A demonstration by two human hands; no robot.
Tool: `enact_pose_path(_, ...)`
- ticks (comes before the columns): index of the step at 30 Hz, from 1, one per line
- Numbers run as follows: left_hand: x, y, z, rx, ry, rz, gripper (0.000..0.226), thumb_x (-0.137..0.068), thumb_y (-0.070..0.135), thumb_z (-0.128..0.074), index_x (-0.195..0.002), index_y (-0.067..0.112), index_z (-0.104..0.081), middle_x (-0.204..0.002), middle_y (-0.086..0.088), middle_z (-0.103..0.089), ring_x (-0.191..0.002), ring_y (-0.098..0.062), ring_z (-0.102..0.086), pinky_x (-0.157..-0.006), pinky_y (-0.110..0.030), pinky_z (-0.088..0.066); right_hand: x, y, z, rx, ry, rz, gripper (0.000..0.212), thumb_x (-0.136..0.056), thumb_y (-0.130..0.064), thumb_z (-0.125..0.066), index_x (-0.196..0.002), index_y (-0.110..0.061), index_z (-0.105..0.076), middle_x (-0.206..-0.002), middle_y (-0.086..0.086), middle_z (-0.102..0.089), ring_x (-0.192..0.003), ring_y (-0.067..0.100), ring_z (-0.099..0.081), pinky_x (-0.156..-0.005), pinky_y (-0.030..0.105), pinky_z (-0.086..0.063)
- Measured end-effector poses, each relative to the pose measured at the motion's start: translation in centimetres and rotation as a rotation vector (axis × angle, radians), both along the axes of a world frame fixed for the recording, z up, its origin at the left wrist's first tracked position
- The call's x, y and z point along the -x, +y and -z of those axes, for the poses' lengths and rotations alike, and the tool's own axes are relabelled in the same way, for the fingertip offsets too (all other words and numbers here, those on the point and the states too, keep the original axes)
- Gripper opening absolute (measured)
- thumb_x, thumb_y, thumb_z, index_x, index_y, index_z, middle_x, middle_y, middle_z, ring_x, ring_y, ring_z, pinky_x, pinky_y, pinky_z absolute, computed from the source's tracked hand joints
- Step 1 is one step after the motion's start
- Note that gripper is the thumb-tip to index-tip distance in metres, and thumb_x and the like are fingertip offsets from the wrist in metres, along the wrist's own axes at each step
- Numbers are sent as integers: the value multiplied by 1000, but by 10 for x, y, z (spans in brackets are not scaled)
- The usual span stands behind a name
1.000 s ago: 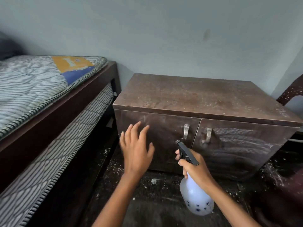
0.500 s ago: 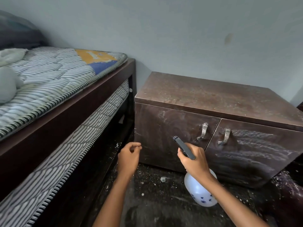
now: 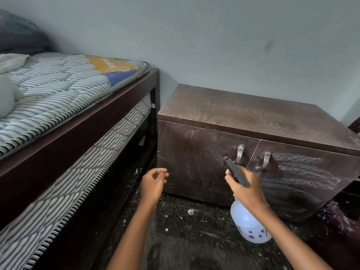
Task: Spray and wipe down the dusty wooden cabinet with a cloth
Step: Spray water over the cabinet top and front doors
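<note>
Head view: the wooden cabinet [image 3: 253, 115] stands at centre right of the frame, against the wall [image 3: 214, 36] and just beside the foot of the bed frame [image 3: 109, 114]. Its top carries a pale film of dust from edge to edge. The left door [image 3: 194, 158] looks smudged and dull. The right door [image 3: 303, 178] shows pale streaks in wavy bands, though whether they are spray or dust cannot be told. No cloth is clearly in view. A pale soft thing [image 3: 7, 94] lies on the striped mattress [image 3: 64, 86] at the left edge, and what it is cannot be told. By my reading the job is at an early, spraying stage: the top looks untouched, and all the wiping is left to do.

The right hand [image 3: 247, 190], at lower centre right, has its grip wrapped round the neck of a translucent spray bottle [image 3: 247, 227]. Its dark nozzle [image 3: 235, 172] points up and left at the left door, close to the two metal handles [image 3: 240, 153]. Whether a finger is pressing the trigger is hidden. The left hand [image 3: 153, 184], at lower centre, has a loose, empty grip, fingers lightly curled toward the thumb. It hangs above the speckled floor [image 3: 185, 230], near the cabinet's lower left corner without touching it.
</note>
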State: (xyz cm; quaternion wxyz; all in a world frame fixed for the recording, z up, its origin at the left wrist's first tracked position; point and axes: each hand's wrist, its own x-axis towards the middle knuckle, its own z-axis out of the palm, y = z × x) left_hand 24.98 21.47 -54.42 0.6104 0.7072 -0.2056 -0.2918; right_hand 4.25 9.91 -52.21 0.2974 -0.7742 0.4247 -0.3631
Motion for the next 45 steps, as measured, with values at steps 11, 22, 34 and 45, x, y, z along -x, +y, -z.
enact_pose_path(11, 5, -7, 2, 7, 77, 26, 20, -95, 13, -44, -102, 9, -63, -97, -6, -65, -89, -18, -60, -79, -27, -44, 52, 4, 2, -239, -249, 277, 20, -89, -7, -60, -78, 10, -62, -43, 9, -41, -37, 20, -37, -40, 27, -34)
enact_pose_path(22, 7, -10, 11, -55, 65, 40, 23, -95, 12, -44, -105, 6, -63, -99, -7, -64, -92, -18, -59, -62, -16, -42, 41, 21, 53, -198, 7, 146, 20, -84, -9, -64, -67, 1, -59, -49, 15, -54, -40, 20, -39, -47, 31, -34)
enact_pose_path(34, 2, -8, 21, -144, 20, 28, 25, -91, 16, -49, -70, 24, -58, -84, -1, -64, -95, -25, -64, -92, -43, -51, 3, 34, 60, -72, 273, -171, 20, -76, -27, -58, -61, -15, -52, -49, 0, -46, -41, 14, -40, -47, 30, -27)
enact_pose_path(45, -5, -4, 29, -184, -51, 89, 11, -91, 14, -51, -89, 16, -62, -99, -9, -67, -98, -22, -63, -92, -40, -51, 3, 36, 53, -87, 401, -212, 25, -79, -25, -60, -60, -14, -49, -50, -2, -45, -44, 14, -41, -47, 31, -27)
